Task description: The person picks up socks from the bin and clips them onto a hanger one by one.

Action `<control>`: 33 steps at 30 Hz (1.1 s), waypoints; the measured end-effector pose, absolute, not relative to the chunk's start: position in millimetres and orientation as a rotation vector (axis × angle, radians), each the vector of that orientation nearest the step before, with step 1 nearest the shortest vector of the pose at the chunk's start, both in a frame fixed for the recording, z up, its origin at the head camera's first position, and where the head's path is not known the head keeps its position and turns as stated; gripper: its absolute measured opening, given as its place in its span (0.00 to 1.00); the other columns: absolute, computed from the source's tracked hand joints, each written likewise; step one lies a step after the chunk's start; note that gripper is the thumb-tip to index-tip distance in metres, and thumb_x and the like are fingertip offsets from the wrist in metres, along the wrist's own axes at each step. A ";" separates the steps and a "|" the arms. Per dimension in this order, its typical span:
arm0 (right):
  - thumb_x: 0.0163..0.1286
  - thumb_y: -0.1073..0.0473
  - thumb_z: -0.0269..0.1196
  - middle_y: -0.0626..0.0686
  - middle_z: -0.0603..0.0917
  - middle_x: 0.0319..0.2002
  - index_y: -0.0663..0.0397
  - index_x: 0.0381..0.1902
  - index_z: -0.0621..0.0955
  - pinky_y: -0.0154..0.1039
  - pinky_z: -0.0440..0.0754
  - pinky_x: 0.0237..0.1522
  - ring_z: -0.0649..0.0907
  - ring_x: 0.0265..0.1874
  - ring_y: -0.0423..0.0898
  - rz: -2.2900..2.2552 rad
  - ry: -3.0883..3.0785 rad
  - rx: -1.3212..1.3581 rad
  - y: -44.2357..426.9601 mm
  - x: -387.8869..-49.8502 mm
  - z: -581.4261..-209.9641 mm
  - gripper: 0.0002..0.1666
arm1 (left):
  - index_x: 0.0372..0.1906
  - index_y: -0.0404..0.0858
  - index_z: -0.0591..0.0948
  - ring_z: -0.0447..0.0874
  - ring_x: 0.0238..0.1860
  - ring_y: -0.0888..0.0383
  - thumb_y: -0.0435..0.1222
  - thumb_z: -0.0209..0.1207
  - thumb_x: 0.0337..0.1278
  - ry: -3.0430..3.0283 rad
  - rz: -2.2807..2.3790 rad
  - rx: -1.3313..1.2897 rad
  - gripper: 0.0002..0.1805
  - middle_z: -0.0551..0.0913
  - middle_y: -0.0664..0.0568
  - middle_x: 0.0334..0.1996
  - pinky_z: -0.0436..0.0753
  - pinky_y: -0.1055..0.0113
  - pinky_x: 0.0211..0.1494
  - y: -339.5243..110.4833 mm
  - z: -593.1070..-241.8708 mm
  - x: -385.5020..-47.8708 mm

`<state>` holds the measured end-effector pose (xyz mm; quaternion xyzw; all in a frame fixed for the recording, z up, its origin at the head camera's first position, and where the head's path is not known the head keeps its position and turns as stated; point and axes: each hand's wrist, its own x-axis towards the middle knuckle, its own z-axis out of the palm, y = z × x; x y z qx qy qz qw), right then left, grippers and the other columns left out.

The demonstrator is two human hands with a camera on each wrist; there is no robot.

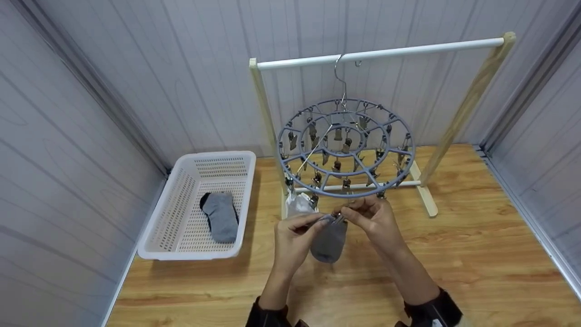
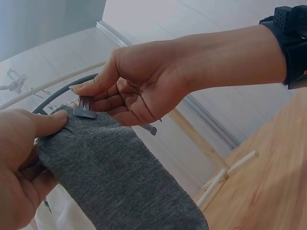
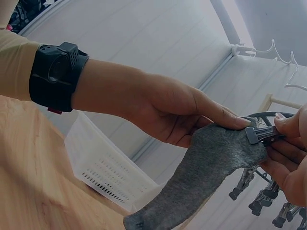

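Left hand (image 1: 292,236) pinching one end of a grey sock (image 1: 328,245); right hand (image 1: 376,222) pinching a clip (image 3: 258,134) at that end, near a round hanger (image 1: 343,119).

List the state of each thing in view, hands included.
Left hand: pinching the held sock's edge
Right hand: pinching the clip
Held sock: hanging down
Clip: over the held sock's edge; full closure unclear
Hanger: hooked on the rack's bar
Rack: upright
White cloth: hanging below the hanger
Basket: upright, grey-black laundry inside
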<state>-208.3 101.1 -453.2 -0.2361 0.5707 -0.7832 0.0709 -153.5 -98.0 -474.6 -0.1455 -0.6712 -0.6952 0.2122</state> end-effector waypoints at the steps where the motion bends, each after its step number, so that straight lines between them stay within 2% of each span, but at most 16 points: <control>1: 0.74 0.73 0.66 0.65 0.90 0.41 0.65 0.41 0.84 0.43 0.89 0.50 0.91 0.43 0.54 -2.355 1.718 -0.709 100.3 -207.8 -453.1 0.02 | 0.45 0.30 0.91 0.92 0.41 0.50 0.27 0.70 0.64 -1.858 -1.931 -0.408 0.07 0.92 0.44 0.42 0.91 0.58 0.44 -98.0 -474.5 -153.5; 3: 0.73 0.74 0.65 0.66 0.90 0.41 0.60 0.40 0.85 0.43 0.89 0.50 0.91 0.43 0.54 -2.353 1.724 -0.704 99.0 -207.1 -453.1 0.06 | 0.45 0.30 0.91 0.92 0.41 0.50 0.26 0.70 0.64 -1.844 -1.933 -0.413 0.07 0.92 0.44 0.41 0.91 0.58 0.44 -97.9 -474.2 -153.2; 5: 0.73 0.74 0.65 0.65 0.90 0.41 0.59 0.40 0.84 0.43 0.89 0.50 0.90 0.43 0.53 -2.345 1.735 -0.707 98.1 -206.7 -453.3 0.07 | 0.45 0.29 0.91 0.92 0.40 0.49 0.26 0.70 0.64 -1.831 -1.933 -0.419 0.07 0.92 0.43 0.41 0.91 0.58 0.44 -97.8 -473.9 -153.1; 9: 0.73 0.71 0.68 0.62 0.91 0.42 0.64 0.39 0.82 0.41 0.89 0.47 0.90 0.42 0.52 -2.316 1.743 -0.685 97.5 -205.7 -453.6 0.03 | 0.44 0.32 0.92 0.92 0.40 0.47 0.28 0.71 0.64 -1.839 -1.908 -0.400 0.07 0.91 0.45 0.39 0.91 0.58 0.45 -97.8 -473.1 -152.8; 12: 0.72 0.69 0.69 0.64 0.90 0.43 0.69 0.39 0.81 0.41 0.89 0.46 0.89 0.42 0.52 -2.294 1.740 -0.670 97.5 -206.1 -454.2 0.07 | 0.44 0.34 0.93 0.92 0.40 0.48 0.30 0.72 0.64 -1.855 -1.885 -0.380 0.07 0.91 0.46 0.39 0.91 0.59 0.45 -98.0 -472.6 -152.9; 17: 0.71 0.69 0.70 0.69 0.88 0.45 0.75 0.45 0.81 0.42 0.90 0.46 0.90 0.42 0.52 -2.260 1.785 -0.717 96.9 -209.1 -455.3 0.12 | 0.43 0.35 0.93 0.92 0.39 0.49 0.30 0.72 0.63 -1.872 -1.865 -0.355 0.06 0.91 0.47 0.38 0.91 0.60 0.44 -98.6 -472.4 -153.0; 23: 0.71 0.69 0.71 0.71 0.88 0.46 0.75 0.48 0.82 0.42 0.90 0.47 0.91 0.43 0.53 -2.208 1.882 -0.729 95.5 -209.6 -454.5 0.14 | 0.44 0.36 0.93 0.92 0.39 0.50 0.31 0.72 0.63 -1.898 -1.856 -0.334 0.06 0.91 0.49 0.39 0.91 0.61 0.43 -101.6 -472.1 -151.4; 30: 0.73 0.66 0.70 0.62 0.90 0.49 0.69 0.58 0.83 0.42 0.88 0.52 0.90 0.48 0.50 -2.091 2.046 -0.713 95.5 -209.9 -452.8 0.19 | 0.44 0.34 0.93 0.90 0.37 0.55 0.29 0.72 0.62 -1.910 -1.813 -0.325 0.07 0.91 0.47 0.38 0.90 0.64 0.40 -108.5 -470.6 -151.1; 33: 0.74 0.65 0.69 0.61 0.90 0.51 0.68 0.62 0.82 0.44 0.88 0.54 0.90 0.50 0.51 -2.072 2.056 -0.710 97.4 -210.7 -451.3 0.22 | 0.44 0.34 0.93 0.90 0.36 0.57 0.29 0.72 0.62 -1.908 -1.781 -0.303 0.07 0.91 0.47 0.37 0.89 0.67 0.39 -113.3 -469.9 -152.0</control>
